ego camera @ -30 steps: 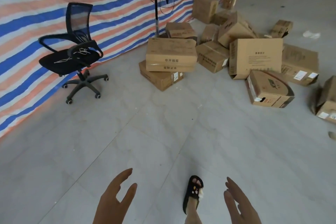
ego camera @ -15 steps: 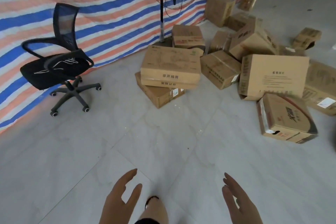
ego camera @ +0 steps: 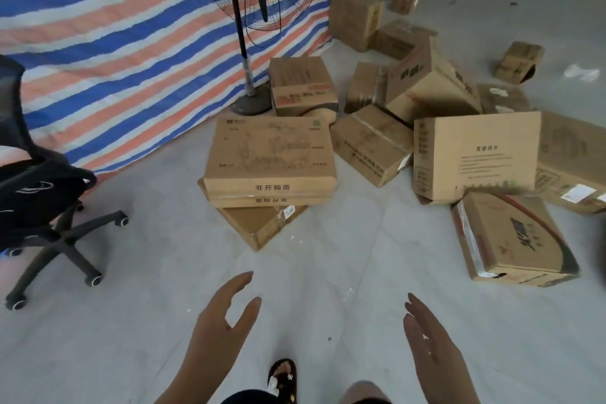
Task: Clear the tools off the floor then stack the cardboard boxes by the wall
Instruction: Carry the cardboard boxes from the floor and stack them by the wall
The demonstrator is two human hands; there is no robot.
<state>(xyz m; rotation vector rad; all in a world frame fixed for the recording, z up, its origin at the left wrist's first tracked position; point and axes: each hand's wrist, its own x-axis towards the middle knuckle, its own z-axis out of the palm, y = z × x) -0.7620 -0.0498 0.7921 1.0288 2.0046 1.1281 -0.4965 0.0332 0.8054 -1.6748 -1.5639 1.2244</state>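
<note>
You are holding your left hand [ego camera: 220,331] and your right hand [ego camera: 433,351] out in front of you, low over the grey tiled floor [ego camera: 328,272], with the fingers spread straight and nothing in them. It looks like you are getting them ready to grab a box from both sides. Your foot in a black sandal [ego camera: 284,379] is stepping between them. Just ahead, a little pile of flat brown cardboard boxes [ego camera: 270,161] is sitting, one on top of another, with the bottom one turned crooked. To your right, a brown box with a curved dark and red picture [ego camera: 511,236] is lying tipped on the floor, touching a tall brown box with small printing on its side [ego camera: 475,154]. More brown boxes [ego camera: 429,82] are leaning on each other behind them, all in a mess, so the stacking is not finished. I am not seeing any tools here. On your left, a black office chair on wheels [ego camera: 42,193] is standing. Farther back, a black standing fan [ego camera: 249,26] is standing by the blue, orange and white striped sheet wall [ego camera: 114,43].
</note>
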